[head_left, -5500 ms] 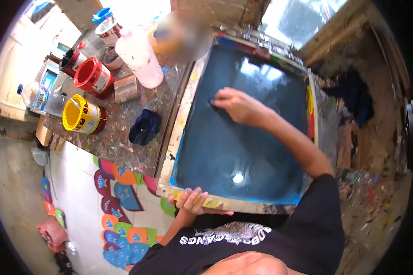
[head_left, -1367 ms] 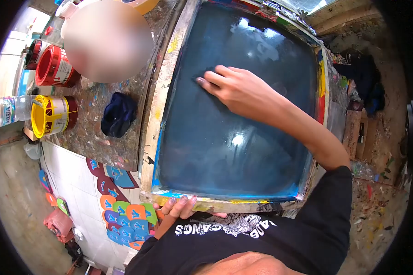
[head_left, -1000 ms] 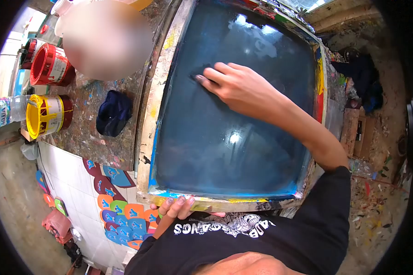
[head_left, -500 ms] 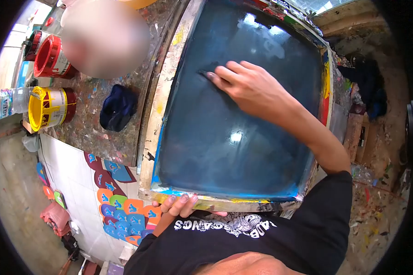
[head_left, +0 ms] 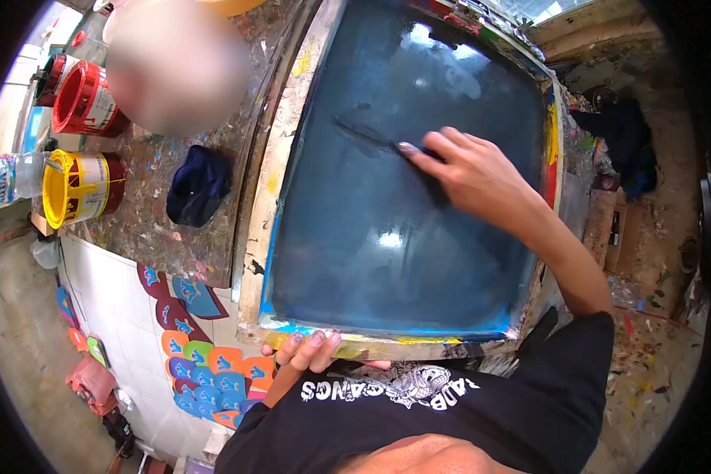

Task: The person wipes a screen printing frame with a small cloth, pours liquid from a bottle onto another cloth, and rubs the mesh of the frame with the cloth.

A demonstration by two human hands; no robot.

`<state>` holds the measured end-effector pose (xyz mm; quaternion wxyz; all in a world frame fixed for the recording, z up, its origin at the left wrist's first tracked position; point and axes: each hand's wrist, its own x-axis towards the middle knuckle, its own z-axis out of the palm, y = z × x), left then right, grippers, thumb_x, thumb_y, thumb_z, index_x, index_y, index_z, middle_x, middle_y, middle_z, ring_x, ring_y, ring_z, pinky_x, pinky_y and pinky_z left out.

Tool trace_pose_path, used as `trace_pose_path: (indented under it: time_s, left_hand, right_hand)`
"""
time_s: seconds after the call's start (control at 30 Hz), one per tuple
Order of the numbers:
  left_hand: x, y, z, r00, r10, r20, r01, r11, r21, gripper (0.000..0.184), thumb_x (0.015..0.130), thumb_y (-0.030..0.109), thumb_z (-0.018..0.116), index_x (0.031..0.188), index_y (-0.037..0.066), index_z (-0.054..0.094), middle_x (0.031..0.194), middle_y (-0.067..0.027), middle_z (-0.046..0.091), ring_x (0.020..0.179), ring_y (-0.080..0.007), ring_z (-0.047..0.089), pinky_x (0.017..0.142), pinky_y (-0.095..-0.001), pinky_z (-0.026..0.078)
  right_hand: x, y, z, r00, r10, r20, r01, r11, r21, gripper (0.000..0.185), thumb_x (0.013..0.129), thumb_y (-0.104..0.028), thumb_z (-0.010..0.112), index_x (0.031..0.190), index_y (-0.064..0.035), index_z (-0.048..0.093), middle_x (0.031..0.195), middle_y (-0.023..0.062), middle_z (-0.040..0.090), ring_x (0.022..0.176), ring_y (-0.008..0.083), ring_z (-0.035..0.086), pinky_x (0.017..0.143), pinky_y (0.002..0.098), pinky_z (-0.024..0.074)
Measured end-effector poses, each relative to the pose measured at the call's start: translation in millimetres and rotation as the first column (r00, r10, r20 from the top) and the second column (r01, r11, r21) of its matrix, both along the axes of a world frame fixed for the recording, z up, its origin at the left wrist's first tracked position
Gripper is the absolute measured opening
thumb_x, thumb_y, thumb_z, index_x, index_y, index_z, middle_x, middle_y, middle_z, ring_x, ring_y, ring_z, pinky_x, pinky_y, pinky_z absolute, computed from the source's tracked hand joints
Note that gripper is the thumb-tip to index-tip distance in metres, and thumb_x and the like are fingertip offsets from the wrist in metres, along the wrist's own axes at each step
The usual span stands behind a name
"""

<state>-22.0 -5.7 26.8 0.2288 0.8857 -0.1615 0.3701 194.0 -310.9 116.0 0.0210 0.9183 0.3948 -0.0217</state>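
A large wooden-framed printing screen [head_left: 355, 261] with a dark, glossy blue-grey mesh lies tilted in front of me. My right hand [head_left: 470, 170] is over the middle of the mesh, one finger stretched out with its darkened tip at the surface. The other fingers are partly bent, and the palm side is hidden. A dark streak [head_left: 363, 136] runs up and left from that fingertip. At the near edge of the frame, my left hand [head_left: 308, 351] grips the paint-stained wood, fingertips showing below the rim.
On the paint-spattered table [head_left: 146, 249] are a dark blue cloth [head_left: 199, 186], a yellow paint can [head_left: 75, 189], a red can [head_left: 91, 99] and a plastic bottle [head_left: 16, 178]. Colourful printed cut-outs [head_left: 213, 379] lie lower left. Dark cloth [head_left: 628, 146] lies at right.
My right hand has moved right and slightly down across the mesh, and a longer dark streak now shows behind its fingertip. My left hand keeps its grip on the frame.
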Motion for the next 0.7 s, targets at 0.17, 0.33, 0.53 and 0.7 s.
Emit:
trace_pose_path:
  time_s: [0.17, 0.33, 0.53, 0.7]
  left_hand:
    - [4.4, 14.2, -10.2, 0.994, -0.085, 0.069, 0.075, 0.989, 0.126, 0.030, 0.096, 0.057, 0.048, 0.106, 0.034, 0.066, 0.107, 0.0099, 0.060, 0.120, -0.0142, 0.051, 0.123, -0.0488, 0.014]
    - [5.8, 19.0, -14.6, 0.991, -0.108, 0.077, 0.092, 0.978, 0.189, 0.032, 0.097, 0.058, 0.047, 0.106, 0.034, 0.066, 0.109, 0.0095, 0.060, 0.121, -0.0142, 0.050, 0.123, -0.0484, 0.015]
    - [6.2, 26.3, -9.4, 0.991, -0.116, 0.068, 0.096, 0.964, 0.248, 0.034, 0.097, 0.060, 0.046, 0.107, 0.034, 0.066, 0.111, 0.0091, 0.059, 0.123, -0.0142, 0.049, 0.123, -0.0479, 0.015]
    - [7.3, 28.9, -2.0, 0.992, -0.125, 0.037, 0.109, 0.952, 0.287, 0.036, 0.097, 0.062, 0.045, 0.107, 0.033, 0.065, 0.113, 0.0087, 0.059, 0.125, -0.0141, 0.048, 0.123, -0.0475, 0.015]
  right_hand:
    - [19.5, -46.1, -19.5, 0.934, -0.354, -0.046, 0.357, 0.927, 0.116, 0.045, 0.083, -0.002, 0.058, 0.128, -0.0044, 0.064, 0.102, 0.0136, 0.056, 0.101, 0.0290, 0.060, 0.086, 0.0379, 0.0540]
    - [19.0, 47.4, -32.3, 0.986, -0.159, 0.043, 0.133, 0.922, 0.363, 0.035, 0.083, -0.002, 0.057, 0.116, -0.0024, 0.066, 0.098, 0.0108, 0.057, 0.094, 0.0280, 0.059, 0.083, 0.0354, 0.0538]
    - [15.2, 39.2, -20.1, 0.990, -0.057, 0.133, 0.033, 0.984, 0.174, 0.032, 0.089, -0.012, 0.060, 0.118, -0.0002, 0.068, 0.107, 0.0105, 0.060, 0.099, 0.0226, 0.060, 0.086, 0.0318, 0.0545]
    - [5.2, 28.9, -19.2, 0.987, -0.150, 0.061, 0.138, 0.977, 0.165, 0.042, 0.084, -0.007, 0.060, 0.125, 0.0008, 0.064, 0.106, 0.0110, 0.058, 0.099, 0.0232, 0.059, 0.088, 0.0325, 0.0535]
